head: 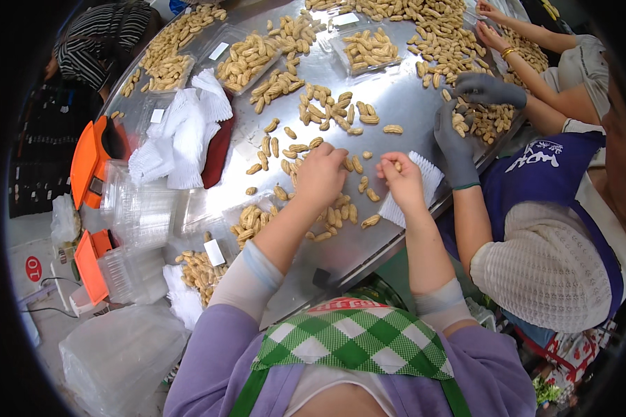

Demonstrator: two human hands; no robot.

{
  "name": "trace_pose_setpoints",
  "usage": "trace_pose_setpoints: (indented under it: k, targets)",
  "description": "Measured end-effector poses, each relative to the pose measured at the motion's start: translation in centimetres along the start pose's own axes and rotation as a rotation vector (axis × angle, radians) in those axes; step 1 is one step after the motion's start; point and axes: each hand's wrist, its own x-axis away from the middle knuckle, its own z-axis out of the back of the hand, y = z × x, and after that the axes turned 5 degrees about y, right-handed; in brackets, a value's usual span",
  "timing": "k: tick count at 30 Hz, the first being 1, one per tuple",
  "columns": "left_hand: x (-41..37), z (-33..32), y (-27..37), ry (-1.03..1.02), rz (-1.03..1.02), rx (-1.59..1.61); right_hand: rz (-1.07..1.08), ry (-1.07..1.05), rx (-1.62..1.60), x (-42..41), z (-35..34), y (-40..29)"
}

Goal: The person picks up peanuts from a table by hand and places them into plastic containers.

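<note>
My left hand (321, 174) reaches over loose unshelled peanuts (334, 215) on the shiny metal table (401, 107). Its fingers curl downward, and whatever they may hold is hidden. Between the bent fingers of my right hand (402, 182) a single peanut (397, 166) shows. Just right of that hand, partly behind it, a white foam net sleeve (424, 172) lies near the table edge. Beside my left forearm, a heap of peanuts (250, 221) sits in a clear plastic box. More scattered peanuts (265, 151) lie ahead of my hands.
Filled clear boxes (370, 49) stand farther back. White foam sleeves (180, 130), stacked clear containers (141, 208) and an orange scale (86, 159) are at left. On the right, a co-worker's gloved hands (451, 138) handle peanuts; another person's hands (490, 36) are beyond.
</note>
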Motion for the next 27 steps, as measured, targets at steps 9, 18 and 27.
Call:
trace_pose_setpoints:
  k: [9, 18, 27]
  targets:
    - [-0.8, 2.2, -1.4, -0.228, 0.143, 0.337, 0.389, -0.018, 0.889, 0.1, -3.8, -1.7]
    - [3.3, 5.1, -1.1, -0.378, 0.661, 1.394, -0.308, -0.526, -0.629, 0.9, -0.2, -1.3]
    - [3.8, 3.9, -3.4, -0.167, 0.758, 1.280, 0.050, -0.154, 0.004, 3.2, 4.3, 1.2]
